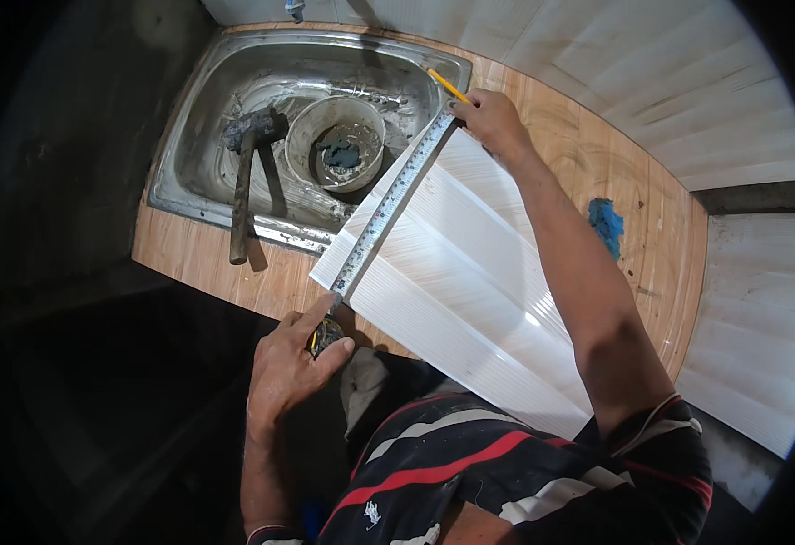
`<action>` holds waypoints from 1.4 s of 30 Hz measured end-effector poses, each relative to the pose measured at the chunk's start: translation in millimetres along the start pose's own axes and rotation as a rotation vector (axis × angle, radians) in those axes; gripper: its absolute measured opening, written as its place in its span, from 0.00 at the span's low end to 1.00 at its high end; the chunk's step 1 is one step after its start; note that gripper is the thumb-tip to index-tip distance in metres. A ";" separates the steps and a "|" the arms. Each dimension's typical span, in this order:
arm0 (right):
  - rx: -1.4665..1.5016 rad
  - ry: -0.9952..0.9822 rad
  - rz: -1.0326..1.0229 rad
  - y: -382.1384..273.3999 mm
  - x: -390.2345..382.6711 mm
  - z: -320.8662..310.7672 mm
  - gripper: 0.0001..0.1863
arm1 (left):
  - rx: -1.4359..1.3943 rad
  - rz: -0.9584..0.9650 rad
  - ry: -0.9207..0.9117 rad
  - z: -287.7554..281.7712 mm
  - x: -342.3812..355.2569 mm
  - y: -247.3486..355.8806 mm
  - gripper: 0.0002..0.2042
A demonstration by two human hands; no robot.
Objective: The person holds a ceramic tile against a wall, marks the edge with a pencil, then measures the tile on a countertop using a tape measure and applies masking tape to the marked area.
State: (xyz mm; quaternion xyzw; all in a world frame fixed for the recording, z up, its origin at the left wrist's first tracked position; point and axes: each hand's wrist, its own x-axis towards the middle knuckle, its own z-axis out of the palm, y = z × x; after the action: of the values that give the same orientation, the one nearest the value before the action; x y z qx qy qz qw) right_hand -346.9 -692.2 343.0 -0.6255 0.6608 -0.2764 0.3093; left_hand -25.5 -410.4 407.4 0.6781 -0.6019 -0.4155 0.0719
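My left grip [293, 359] pinches the tape case [326, 334] at the near edge of the white panel [470, 282], which lies on the table [588, 154]. The tape [388, 207] runs across the panel to my right grip [493, 118], closed on a pencil [449, 85]. A hammer [245, 182] leans in the sink [207, 109].

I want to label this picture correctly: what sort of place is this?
Probably a kitchen under renovation: a steel sink in a wooden countertop holds a hammer and a dirty bucket, and both hands stretch a tape measure across a white panel.
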 end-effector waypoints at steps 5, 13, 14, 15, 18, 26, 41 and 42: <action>-0.141 0.037 -0.037 -13.9 -13.3 2.5 0.16 | 0.009 0.019 0.025 -5.6 4.3 -7.9 0.33; -0.257 0.033 -0.032 -20.6 -24.1 12.3 0.18 | 0.068 0.007 0.010 -21.8 9.6 -24.3 0.33; -0.259 0.029 -0.030 -19.3 -23.3 12.6 0.18 | 0.079 0.022 0.004 -23.0 10.6 -25.6 0.33; -0.247 0.019 -0.028 -17.6 -22.5 12.5 0.18 | 0.091 0.036 -0.002 -23.9 11.8 -27.2 0.33; -0.240 0.011 -0.030 -13.1 -18.7 13.9 0.19 | 0.105 0.068 -0.019 -24.4 15.9 -33.8 0.34; -0.285 0.015 -0.002 -15.0 -14.2 15.4 0.19 | 0.065 0.042 -0.095 -31.3 21.7 -35.1 0.33; -0.299 -0.032 0.049 -17.3 -10.4 11.9 0.21 | 0.006 0.084 -0.129 -31.5 28.3 -46.8 0.34; -0.304 -0.034 0.049 -17.0 -10.2 11.8 0.21 | 0.001 0.077 -0.135 -31.5 28.3 -46.9 0.34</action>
State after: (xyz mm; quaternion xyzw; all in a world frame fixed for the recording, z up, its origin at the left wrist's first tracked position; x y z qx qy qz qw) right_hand -326.6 -682.9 348.7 -0.6536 0.7046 -0.1548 0.2289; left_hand 28.4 -435.5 386.1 0.6251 -0.6310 -0.4569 0.0470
